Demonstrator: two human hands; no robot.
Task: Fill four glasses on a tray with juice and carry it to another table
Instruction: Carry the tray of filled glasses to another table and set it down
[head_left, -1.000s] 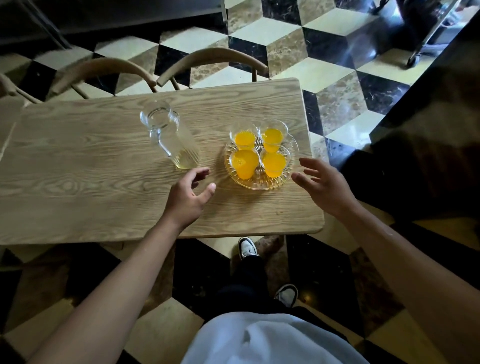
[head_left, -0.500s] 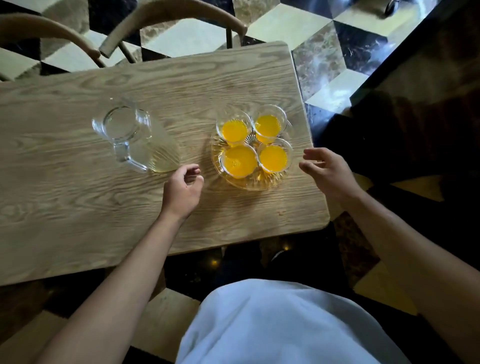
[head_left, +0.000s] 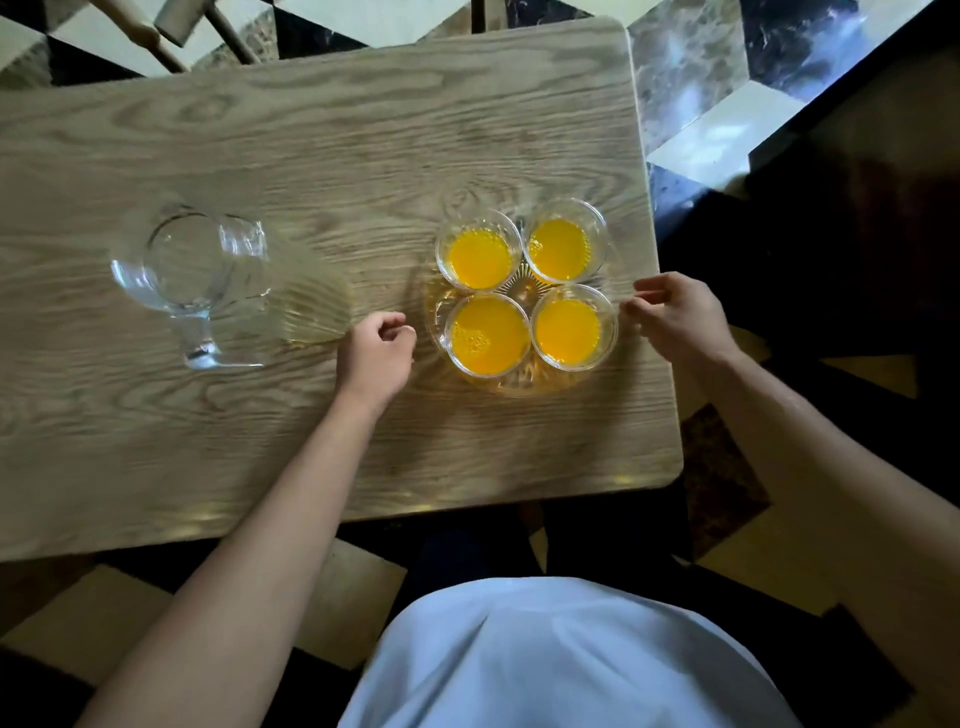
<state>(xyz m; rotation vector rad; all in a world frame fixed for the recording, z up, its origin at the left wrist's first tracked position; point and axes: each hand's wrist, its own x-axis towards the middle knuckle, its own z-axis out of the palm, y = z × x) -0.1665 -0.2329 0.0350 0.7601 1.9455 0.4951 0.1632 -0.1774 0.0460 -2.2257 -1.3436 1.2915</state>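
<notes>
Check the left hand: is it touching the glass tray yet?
Apart. The head view shows a strip of bare wood between the left hand and the tray's rim.

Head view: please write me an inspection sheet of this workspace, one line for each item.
Surface: wooden table, right end in view.
Job's things: four glasses of orange juice, all filled, standing on a clear glass tray near the right edge.
Clutter: empty glass pitcher, left of the tray.
Grippers: left hand at the tray's left rim, right hand at its right rim; fingers curled, contact with the tray cannot be told.
Cables: nothing seen.
Surroundings: chequered tile floor, chair parts behind the table.
</notes>
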